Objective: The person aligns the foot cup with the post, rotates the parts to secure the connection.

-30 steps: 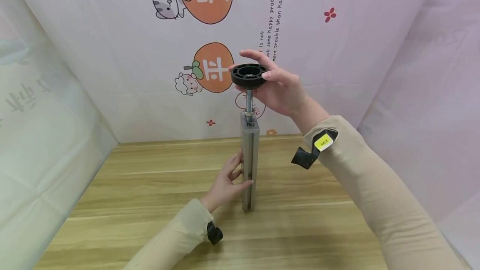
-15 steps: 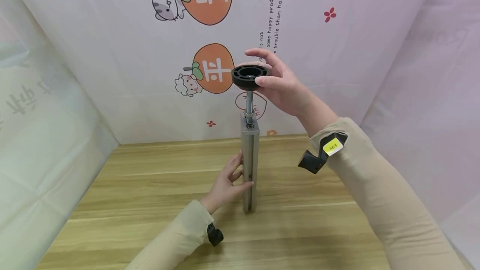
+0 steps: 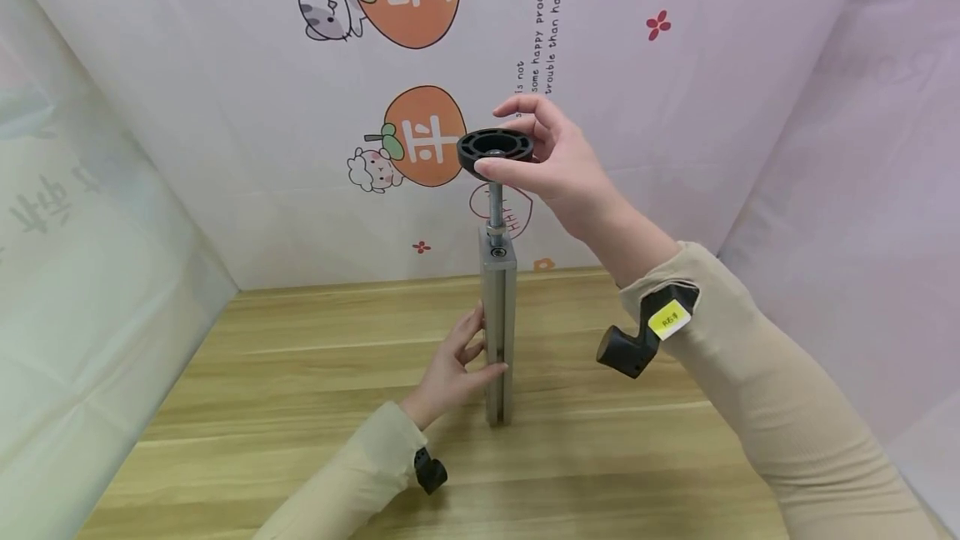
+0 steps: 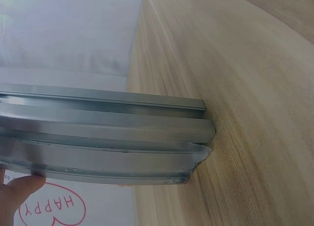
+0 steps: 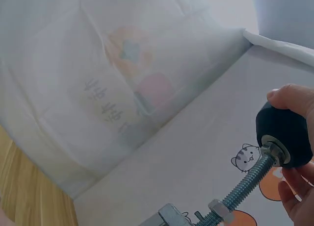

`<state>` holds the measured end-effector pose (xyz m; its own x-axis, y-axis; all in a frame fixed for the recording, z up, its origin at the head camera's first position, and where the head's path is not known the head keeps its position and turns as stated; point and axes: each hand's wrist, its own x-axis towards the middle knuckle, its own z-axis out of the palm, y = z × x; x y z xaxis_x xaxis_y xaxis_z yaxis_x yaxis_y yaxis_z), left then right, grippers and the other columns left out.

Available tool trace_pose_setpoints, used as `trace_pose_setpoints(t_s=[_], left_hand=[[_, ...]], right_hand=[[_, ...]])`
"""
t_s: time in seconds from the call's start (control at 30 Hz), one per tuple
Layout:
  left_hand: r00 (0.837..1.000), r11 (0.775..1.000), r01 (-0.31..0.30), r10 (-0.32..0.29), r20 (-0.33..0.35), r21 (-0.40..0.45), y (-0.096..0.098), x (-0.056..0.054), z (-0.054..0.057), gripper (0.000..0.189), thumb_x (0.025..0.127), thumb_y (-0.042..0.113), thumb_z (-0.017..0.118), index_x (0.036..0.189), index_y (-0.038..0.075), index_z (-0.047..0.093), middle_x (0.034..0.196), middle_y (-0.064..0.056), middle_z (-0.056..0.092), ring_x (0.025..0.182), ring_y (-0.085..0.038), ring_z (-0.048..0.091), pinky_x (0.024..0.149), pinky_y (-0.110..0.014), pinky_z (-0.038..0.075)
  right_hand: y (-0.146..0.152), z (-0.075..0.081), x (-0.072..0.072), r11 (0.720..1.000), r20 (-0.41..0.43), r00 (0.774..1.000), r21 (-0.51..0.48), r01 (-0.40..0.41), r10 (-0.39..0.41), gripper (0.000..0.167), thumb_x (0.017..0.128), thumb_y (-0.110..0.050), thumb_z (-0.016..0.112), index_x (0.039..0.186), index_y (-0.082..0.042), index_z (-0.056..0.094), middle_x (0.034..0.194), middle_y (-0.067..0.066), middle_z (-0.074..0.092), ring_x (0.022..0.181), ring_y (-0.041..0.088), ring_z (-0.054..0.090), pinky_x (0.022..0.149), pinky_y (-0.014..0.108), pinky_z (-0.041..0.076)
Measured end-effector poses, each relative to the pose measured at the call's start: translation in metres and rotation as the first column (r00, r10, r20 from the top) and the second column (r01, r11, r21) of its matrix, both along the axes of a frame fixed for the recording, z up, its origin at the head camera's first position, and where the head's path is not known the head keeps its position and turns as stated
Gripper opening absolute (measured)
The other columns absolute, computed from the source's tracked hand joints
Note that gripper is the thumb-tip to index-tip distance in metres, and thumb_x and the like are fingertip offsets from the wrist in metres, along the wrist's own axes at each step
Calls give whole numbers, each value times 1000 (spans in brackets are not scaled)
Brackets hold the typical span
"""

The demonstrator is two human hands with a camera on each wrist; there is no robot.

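An aluminium profile stands upright on the wooden table, its lower end touching the wood in the left wrist view. From its top rises a threaded rod with a hex nut, capped by a round black levelling foot. My left hand grips the profile around its lower half, thumb across the near face. My right hand holds the foot by its rim, thumb on the near side and fingers behind; the foot partly hides those fingers.
White printed cloth walls in the table at the back and both sides. Black wrist camera mounts sit on both sleeves, the right one carrying a yellow label.
My right thumb has swept leftward along the foot's near rim, and the right wrist has turned and dropped slightly. The left hand and the profile stay in place.
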<state>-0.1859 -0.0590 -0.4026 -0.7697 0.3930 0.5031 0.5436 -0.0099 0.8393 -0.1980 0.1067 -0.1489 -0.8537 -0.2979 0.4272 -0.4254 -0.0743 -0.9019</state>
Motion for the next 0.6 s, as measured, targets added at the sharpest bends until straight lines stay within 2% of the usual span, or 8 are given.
trace_pose_setpoints(t_s=[0.17,0.4,0.6], left_hand=[[1000,1000,-1,1,-10,-3,0,-1,-1,102,78,-13,68,142,51,20,142,-23,32,120,0,38,100,-39,44],[1000,1000,-2,2,-6,2,1,-1,-1,102,78,-13,68,142,50,20,141,-22,33,119,-1,38,100,-38,44],[1000,1000,-3,3,5,-4,1,0,0,100,78,-11,69,142,50,21,142,-23,33,120,0,38,100,-39,44]], right_hand=[[-4,3,7,994,7,994,43,105,-105,46,79,0,69,118,-10,47,102,1,56,92,16,50,71,21,47],[-9,1,14,967,-34,971,91,238,-235,45,77,-8,76,113,-13,50,104,4,54,95,19,53,74,24,50],[-10,-2,15,954,-89,958,103,280,-271,47,76,-11,77,115,-12,49,104,5,52,93,19,54,73,24,51]])
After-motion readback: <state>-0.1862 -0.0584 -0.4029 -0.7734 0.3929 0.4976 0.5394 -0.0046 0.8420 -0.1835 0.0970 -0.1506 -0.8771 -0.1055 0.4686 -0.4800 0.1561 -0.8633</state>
